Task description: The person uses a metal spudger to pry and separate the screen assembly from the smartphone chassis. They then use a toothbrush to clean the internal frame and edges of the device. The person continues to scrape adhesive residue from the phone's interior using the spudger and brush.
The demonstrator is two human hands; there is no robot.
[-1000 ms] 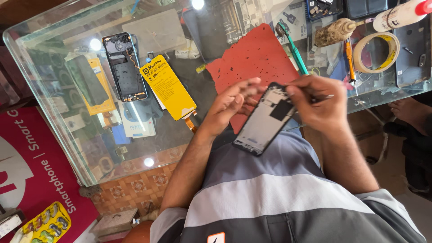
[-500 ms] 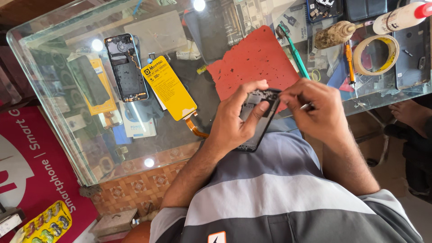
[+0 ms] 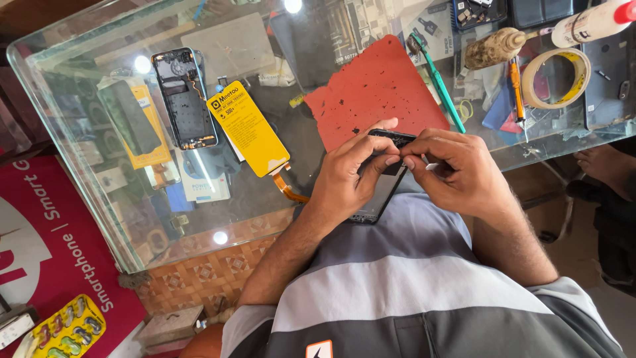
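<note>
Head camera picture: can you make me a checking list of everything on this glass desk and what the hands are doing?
Surface: glass counter, see-through, with boxes showing underneath.
Job's things: dark phone body held over the counter edge, above the person's lap.
Clutter: red mat, opened phone, yellow battery, green tool, orange tool, tape roll.
Grippers: left hand grips the phone body; right hand pinches at its top edge, fingers bent.
Cables: orange flex strip hanging off the battery.
Surroundings: red banner on the left, patterned tiles below.
</note>
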